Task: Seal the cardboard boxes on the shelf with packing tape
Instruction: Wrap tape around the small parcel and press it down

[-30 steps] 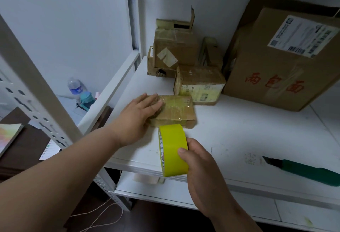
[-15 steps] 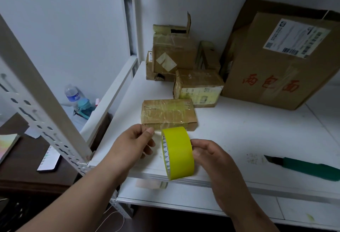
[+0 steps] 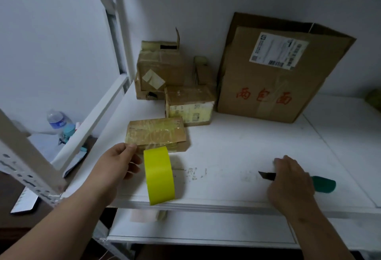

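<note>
Lower centre of the frame: the yellow tape roll (image 3: 159, 175) stands on its edge at the front lip of the white shelf (image 3: 247, 148), its broad yellow band facing the camera and its axis running left to right across the picture. The left hand (image 3: 117, 165) sits just beside the roll on its left, thumb and forefinger pinched together near the corner of the small flat box (image 3: 157, 134). Whether they grip a clear tape end there, I cannot tell; anything between them is too faint to make out.

That flat box lies directly behind the roll, long axis left to right, glossy with clear tape. Behind it, a second small box (image 3: 189, 105) with a pale label, then a stack of taped boxes (image 3: 160, 70) in the corner, one flap sticking up. Upper right, a large box (image 3: 276, 74) leans on the wall, red characters and a shipping label facing us.

Lower right, the right hand (image 3: 292, 179) comes down over the green utility knife (image 3: 321, 184): fingers curl over its middle, dark blade tip poking out left, green end out right. The hand hides the middle, and the grip itself is blurred.

White wall behind, scuffed shelf surface, a water bottle (image 3: 56, 118) on a lower table at the left edge.
</note>
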`<state>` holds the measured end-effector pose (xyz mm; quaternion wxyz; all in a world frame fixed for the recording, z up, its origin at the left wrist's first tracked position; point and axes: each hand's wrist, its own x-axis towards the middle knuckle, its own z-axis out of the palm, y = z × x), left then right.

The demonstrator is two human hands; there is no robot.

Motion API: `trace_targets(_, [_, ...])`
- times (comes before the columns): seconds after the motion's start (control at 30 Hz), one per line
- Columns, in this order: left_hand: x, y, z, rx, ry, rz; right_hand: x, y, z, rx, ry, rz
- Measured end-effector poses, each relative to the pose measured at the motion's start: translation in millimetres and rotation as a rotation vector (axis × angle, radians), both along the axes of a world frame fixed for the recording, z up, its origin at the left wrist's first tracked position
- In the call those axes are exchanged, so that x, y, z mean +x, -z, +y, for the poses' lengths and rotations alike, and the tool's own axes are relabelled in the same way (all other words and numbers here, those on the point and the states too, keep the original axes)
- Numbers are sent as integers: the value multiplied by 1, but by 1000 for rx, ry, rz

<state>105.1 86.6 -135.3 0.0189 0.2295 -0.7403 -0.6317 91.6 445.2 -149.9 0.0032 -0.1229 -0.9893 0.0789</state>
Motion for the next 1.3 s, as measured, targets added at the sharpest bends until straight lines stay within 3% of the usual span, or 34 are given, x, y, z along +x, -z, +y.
trace_targets(0.3, [12,-3,18,38,-140,1,-15,-9,38,221,-157,-136])
trace_targets(0.43, [18,-5,27,71,-191,-2,-15,-20,26,299,-303,-69])
trace_targets(0.7, [28,-15,26,140,-130,-93,-22,-51,-38,-166,-508,24])
trace_targets(0.83, [31,-15,23,178,-54,-180,-28,-78,-75,-238,-606,0])
trace_targets(1.17, [20,-17,12,652,122,-273,-49,-105,-147,-39,-812,-85])
trace_targets(1.3, [16,-21,12,754,151,-269,-58,-107,-159,40,-877,-122])
